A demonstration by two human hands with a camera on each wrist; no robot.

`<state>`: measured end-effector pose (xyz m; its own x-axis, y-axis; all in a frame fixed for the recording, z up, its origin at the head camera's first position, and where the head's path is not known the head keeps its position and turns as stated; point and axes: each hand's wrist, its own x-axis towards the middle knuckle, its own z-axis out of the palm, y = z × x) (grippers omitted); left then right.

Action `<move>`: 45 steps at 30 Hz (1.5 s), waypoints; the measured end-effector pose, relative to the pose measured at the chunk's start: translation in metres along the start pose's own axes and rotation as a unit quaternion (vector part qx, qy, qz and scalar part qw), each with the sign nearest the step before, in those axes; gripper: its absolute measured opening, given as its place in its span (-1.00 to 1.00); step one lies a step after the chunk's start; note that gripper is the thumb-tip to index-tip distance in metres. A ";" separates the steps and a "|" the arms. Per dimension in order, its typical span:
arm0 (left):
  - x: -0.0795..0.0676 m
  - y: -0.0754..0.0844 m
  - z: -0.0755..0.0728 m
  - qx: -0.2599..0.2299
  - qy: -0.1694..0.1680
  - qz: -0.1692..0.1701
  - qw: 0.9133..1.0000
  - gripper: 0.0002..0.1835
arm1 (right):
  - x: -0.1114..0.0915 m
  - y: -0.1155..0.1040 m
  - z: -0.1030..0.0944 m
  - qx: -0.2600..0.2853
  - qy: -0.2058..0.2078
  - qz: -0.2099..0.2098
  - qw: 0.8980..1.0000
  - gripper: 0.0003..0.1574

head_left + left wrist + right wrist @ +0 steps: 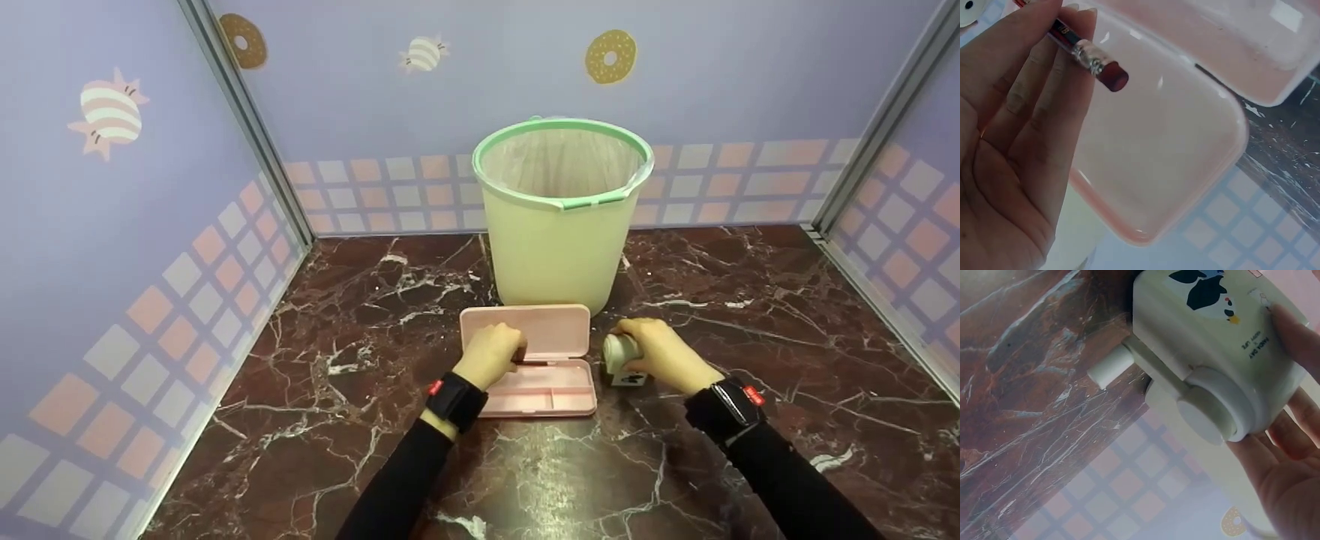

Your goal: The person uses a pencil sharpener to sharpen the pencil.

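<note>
My left hand (491,356) pinches a dark pencil (1066,32) between thumb and fingers. The pencil's metal band and red eraser (1114,77) stick out of the grip in the left wrist view. Below that hand lies an open pink pencil case (574,379), its lid (559,330) folded back toward the bin. Just right of the case, my right hand (664,354) grips a pale crank pencil sharpener (1213,343) with a panda print. The sharpener's crank handle (1114,364) juts out from one end, away from the fingers.
A pale green bin (559,255) with a green rim and clear liner stands right behind the pencil case. Dark red marbled tabletop (360,427) spreads around both hands. Lilac patterned walls (375,112) close off the back and sides.
</note>
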<state>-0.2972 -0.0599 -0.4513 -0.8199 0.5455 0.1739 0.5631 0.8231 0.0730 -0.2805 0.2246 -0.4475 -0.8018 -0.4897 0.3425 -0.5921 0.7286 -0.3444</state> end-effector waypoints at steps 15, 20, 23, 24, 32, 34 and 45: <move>-0.009 -0.003 0.016 0.038 0.023 0.011 0.999 -0.77 | 0.001 0.000 -0.003 -0.001 -0.019 -0.004 1.000 -0.40; -0.012 -0.004 0.016 0.028 0.016 0.003 0.999 -0.77 | 0.000 -0.002 -0.007 -0.002 -0.024 -0.001 1.000 -0.39; -0.012 -0.005 0.016 0.029 0.013 0.001 0.999 -0.78 | -0.001 -0.003 -0.008 -0.004 -0.028 0.003 1.000 -0.38; -0.013 -0.005 0.016 0.029 0.013 0.000 0.999 -0.78 | -0.001 -0.003 -0.008 -0.005 -0.029 0.004 1.000 -0.38; -0.016 -0.007 0.020 0.038 0.036 0.007 0.999 -0.81 | -0.003 -0.005 -0.007 -0.018 -0.024 -0.005 1.000 -0.32; -0.018 -0.008 0.021 0.041 0.045 0.010 0.998 -0.82 | -0.004 -0.007 -0.006 -0.019 -0.013 -0.011 1.000 -0.29; -0.035 -0.014 -0.019 0.023 0.050 -0.132 0.990 -0.61 | -0.009 -0.044 0.008 -0.031 0.073 -0.041 0.996 -0.60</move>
<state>-0.2744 -0.0940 -0.4395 -0.9224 0.2930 0.2517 0.3227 0.9427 0.0851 -0.2475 0.1930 -0.4423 -0.7283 -0.4770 0.4919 -0.6450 0.7197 -0.2571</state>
